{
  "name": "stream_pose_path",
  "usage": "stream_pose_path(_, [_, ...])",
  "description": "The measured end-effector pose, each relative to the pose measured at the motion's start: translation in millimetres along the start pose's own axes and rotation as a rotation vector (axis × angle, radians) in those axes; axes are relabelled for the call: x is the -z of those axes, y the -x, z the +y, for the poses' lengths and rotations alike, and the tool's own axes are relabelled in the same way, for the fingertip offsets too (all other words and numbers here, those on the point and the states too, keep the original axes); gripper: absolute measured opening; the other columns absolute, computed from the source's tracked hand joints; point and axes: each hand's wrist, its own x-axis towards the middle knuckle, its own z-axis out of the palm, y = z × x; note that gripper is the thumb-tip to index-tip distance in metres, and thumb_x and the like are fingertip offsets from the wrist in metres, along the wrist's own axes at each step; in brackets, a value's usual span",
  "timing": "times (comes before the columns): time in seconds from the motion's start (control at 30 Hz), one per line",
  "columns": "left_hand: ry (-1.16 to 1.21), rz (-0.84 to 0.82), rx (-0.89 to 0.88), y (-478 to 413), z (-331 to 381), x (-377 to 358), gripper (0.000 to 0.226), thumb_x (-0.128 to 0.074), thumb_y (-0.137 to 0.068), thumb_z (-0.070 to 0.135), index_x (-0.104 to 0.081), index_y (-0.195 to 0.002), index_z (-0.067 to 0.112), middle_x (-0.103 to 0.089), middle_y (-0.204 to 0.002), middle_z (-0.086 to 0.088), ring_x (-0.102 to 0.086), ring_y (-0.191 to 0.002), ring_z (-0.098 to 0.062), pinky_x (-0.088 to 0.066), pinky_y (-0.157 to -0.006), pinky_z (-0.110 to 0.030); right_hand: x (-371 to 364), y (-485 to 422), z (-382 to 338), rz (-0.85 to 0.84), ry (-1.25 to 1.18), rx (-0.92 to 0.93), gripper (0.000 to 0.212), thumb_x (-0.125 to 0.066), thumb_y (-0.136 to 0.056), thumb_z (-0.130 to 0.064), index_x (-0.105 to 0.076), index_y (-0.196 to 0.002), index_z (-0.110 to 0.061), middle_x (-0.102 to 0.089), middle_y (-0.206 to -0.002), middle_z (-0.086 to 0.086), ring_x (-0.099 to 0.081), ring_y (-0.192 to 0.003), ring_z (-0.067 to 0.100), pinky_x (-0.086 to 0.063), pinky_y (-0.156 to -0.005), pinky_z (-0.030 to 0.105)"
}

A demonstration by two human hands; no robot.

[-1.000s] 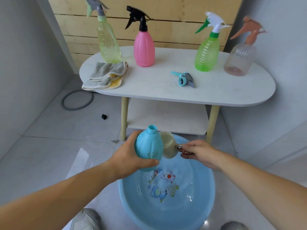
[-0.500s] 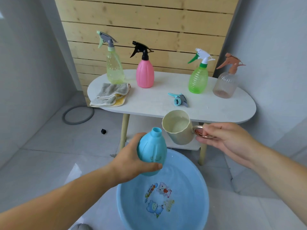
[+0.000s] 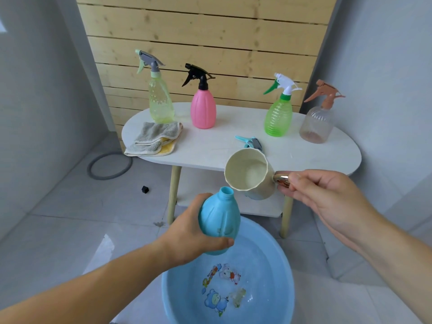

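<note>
Far L on the white tabletop: folded towel, yellow-green spray bottle behind it, then pink spray bottle. Below, L hand has its fingers wrapped round the body of the blue bottle. The bottle is uncapped, approx. upright, over the far rim of the blue basin on the floor. Just above-right of the neck, not touching, is the cream cup, tilted w/ mouth facing L. Loose trigger head behind it, then green spray bottle. R hand pinches the cup's shiny handle btw thumb & fingers. Far R: clear spray bottle.
</note>
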Motion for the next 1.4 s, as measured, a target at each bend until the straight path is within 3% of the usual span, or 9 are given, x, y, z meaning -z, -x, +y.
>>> stream_pose_path(0.07, [-0.006, 0.005, -0.004, -1.5, 0.8, -1.5, 0.083, -0.096, -0.065, 0.032, -0.047, -0.130, 0.043, -0.066, -0.112, 0.013, -0.068, -0.098, -0.005, -0.062, -0.081, -0.028, -0.4, -1.0, 0.2, 0.028, 0.061, 0.014, 0.025, -0.064, -0.086, -0.029, -0.077, -0.099, -0.012, -0.075, -0.112, -0.001, -0.068, -0.110, 0.023, -0.047, -0.106, 0.045])
stream_pose_path(0.13, [-0.005, 0.010, -0.003, -3.2, 1.2, -2.6, 0.083, -0.096, -0.062, 0.035, -0.047, -0.128, 0.044, -0.066, -0.111, 0.013, -0.068, -0.098, -0.004, -0.062, -0.081, -0.028, -0.5, -2.2, 0.4, 0.037, 0.111, 0.027, 0.020, -0.063, -0.091, -0.023, -0.076, -0.103, -0.014, -0.075, -0.112, -0.004, -0.068, -0.110, 0.023, -0.047, -0.105, 0.046])
stream_pose_path(0.23, [0.011, 0.011, -0.003, -5.0, 0.7, -3.5, 0.082, -0.095, -0.059, 0.038, -0.048, -0.126, 0.046, -0.066, -0.110, 0.014, -0.069, -0.098, -0.006, -0.063, -0.083, -0.034, 0.1, -3.2, 0.4, 0.049, 0.168, 0.048, 0.026, -0.069, -0.086, -0.033, -0.076, -0.106, -0.018, -0.076, -0.109, -0.004, -0.069, -0.108, 0.021, -0.047, -0.105, 0.048])
stream_pose_path(0.43, [0.001, 0.019, -0.002, -6.0, 2.4, -5.1, 0.082, -0.097, -0.066, 0.028, -0.047, -0.129, 0.043, -0.066, -0.111, 0.013, -0.068, -0.097, -0.003, -0.062, -0.081, -0.028, 2.3, -4.7, 1.7, 0.061, 0.175, 0.104, 0.033, -0.064, -0.081, -0.040, -0.077, -0.106, -0.023, -0.076, -0.105, 0.000, -0.069, -0.108, 0.021, -0.046, -0.106, 0.049])
stream_pose_path(0.6, [-0.002, 0.018, 0.004, -5.4, 3.1, -5.0, 0.082, -0.096, -0.067, 0.026, -0.046, -0.130, 0.043, -0.065, -0.111, 0.012, -0.067, -0.095, -0.001, -0.062, -0.079, -0.025, 5.4, -4.2, 2.4, 0.059, 0.188, 0.115, 0.017, -0.066, -0.093, -0.025, -0.076, -0.107, -0.024, -0.076, -0.104, -0.002, -0.069, -0.107, 0.021, -0.046, -0.107, 0.050])
stream_pose_path(1.07, [-0.032, 0.018, 0.016, -5.3, -1.9, -5.3, 0.084, -0.097, -0.065, 0.031, -0.046, -0.130, 0.043, -0.065, -0.113, 0.012, -0.068, -0.100, -0.009, -0.063, -0.081, -0.030, 0.5, 1.5, -7.1, 0.070, 0.216, 0.149, 0.017, -0.063, -0.093, -0.017, -0.075, -0.104, -0.022, -0.075, -0.106, -0.010, -0.069, -0.105, 0.016, -0.047, -0.106, 0.041])
stream_pose_path(1.27, [-0.024, 0.008, 0.023, -6.2, -4.4, -6.3, 0.084, -0.097, -0.063, 0.034, -0.047, -0.130, 0.042, -0.065, -0.114, 0.012, -0.068, -0.101, -0.010, -0.063, -0.084, -0.036, 0.7, 2.7, -9.1, 0.067, 0.223, 0.165, 0.015, -0.062, -0.093, -0.015, -0.076, -0.096, -0.020, -0.073, -0.111, -0.015, -0.068, -0.105, 0.011, -0.050, -0.101, 0.030])
stream_pose_path(1.4, [-0.019, 0.010, 0.018, -7.1, -5.9, -6.8, 0.082, -0.096, -0.062, 0.034, -0.047, -0.128, 0.043, -0.065, -0.113, 0.012, -0.069, -0.100, -0.010, -0.063, -0.083, -0.037, 1.6, 1.8, -8.0, 0.068, 0.234, 0.167, 0.014, -0.062, -0.093, -0.013, -0.076, -0.095, -0.014, -0.073, -0.113, -0.013, -0.068, -0.107, 0.010, -0.048, -0.104, 0.037])
